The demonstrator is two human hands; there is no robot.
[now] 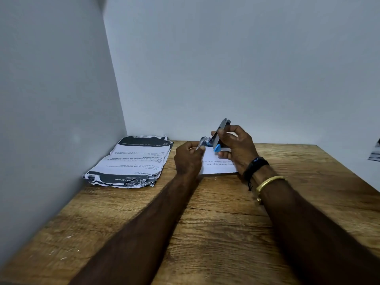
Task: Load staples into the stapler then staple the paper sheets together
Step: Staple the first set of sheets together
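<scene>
Above the paper sheet (218, 168), the right hand (237, 146) grips the stapler (221, 130) tilted open, so the left hand (188, 159), pinching what look like staples (202, 142), can load it.

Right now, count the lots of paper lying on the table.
2: a crumpled printed stack at far left, and a white sheet under the left hand and right hand. Something printed at the right edge may be another.

The desk (205, 233) is rough-grained matt wood. The stapler (223, 126) is dull grey metal with blue plastic. The stack (131, 161), centre left, is creased printed paper. The bangle (269, 181) is glossy gold metal.
</scene>
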